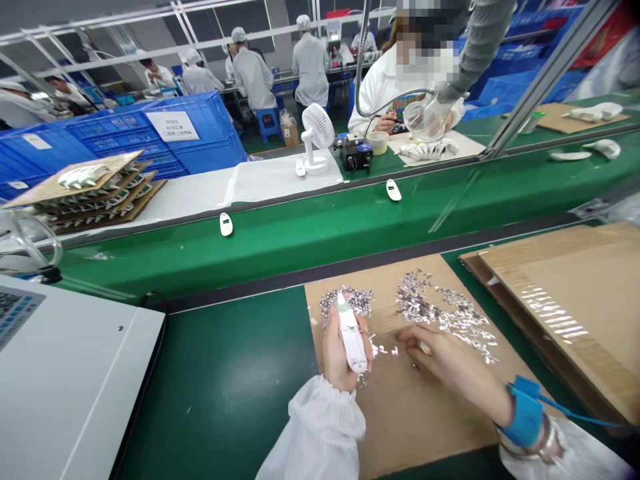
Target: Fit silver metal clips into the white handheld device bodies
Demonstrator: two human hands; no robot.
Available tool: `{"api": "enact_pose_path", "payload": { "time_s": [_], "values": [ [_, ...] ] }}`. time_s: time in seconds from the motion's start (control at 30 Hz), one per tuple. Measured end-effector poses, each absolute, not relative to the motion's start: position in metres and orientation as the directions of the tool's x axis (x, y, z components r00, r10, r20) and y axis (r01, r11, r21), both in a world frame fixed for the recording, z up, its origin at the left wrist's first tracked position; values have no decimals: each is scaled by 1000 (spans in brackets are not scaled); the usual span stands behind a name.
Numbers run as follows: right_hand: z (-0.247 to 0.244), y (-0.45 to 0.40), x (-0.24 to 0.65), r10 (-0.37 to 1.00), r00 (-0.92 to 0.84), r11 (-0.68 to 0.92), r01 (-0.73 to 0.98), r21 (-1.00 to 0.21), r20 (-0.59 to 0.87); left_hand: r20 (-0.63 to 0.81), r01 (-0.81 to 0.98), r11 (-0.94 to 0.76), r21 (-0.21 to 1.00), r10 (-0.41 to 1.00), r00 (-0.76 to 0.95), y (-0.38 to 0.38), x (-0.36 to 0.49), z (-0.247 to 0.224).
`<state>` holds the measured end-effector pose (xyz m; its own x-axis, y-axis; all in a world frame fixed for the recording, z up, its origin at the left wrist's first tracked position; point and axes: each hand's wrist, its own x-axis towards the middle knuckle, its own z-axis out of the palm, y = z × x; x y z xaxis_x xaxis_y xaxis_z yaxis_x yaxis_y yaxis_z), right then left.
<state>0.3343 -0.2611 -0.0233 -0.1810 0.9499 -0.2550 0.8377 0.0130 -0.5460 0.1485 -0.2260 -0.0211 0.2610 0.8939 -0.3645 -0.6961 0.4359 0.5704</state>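
Note:
My left hand (338,353) is wrapped round a white ear thermometer (353,340), its pale green collar and pointed tip facing away from me. The long side turned upward shows an open recess. Over the cardboard sheet (400,427), my right hand (435,350) is closed with its fingertips bent together; whatever they hold, if anything, is too small to make out. Small shiny metal pieces (417,300) lie in a loose heap just beyond it. Another pile of metal pieces (357,300) sits behind the thermometer, and a few white-silver bits (383,349) are scattered between my hands.
A blue wrist strap (524,410) with a cord circles my right wrist. Stacked cardboard (575,293) stands at right, a grey machine (75,380) at left. Beyond runs a green conveyor belt (300,233) carrying white covers (227,225). A co-worker (375,93) sits opposite, near a fan (317,133).

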Motion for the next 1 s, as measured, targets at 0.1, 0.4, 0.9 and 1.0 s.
{"api": "enact_pose_path", "payload": {
  "time_s": [0.1, 0.4, 0.9, 1.0],
  "values": [
    [-26, -269, 335, 947, -155, -26, 836, -547, -282, -372, -687, 463, 560, 882, 290, -229, 154, -20],
    [-27, -276, 335, 919, -187, 17, 897, -441, -346, -415, -651, 573, 498, 816, 402, -238, 168, -22],
    [6, -272, 361, 985, 43, -159, 624, -765, -170, -570, -425, 817, 389, 576, 586, -250, 188, -30],
    [12, -272, 355, 986, 3, -146, 519, -842, -169, -595, -368, 841, 396, 540, 594, -253, 192, -29]
  ]
}}
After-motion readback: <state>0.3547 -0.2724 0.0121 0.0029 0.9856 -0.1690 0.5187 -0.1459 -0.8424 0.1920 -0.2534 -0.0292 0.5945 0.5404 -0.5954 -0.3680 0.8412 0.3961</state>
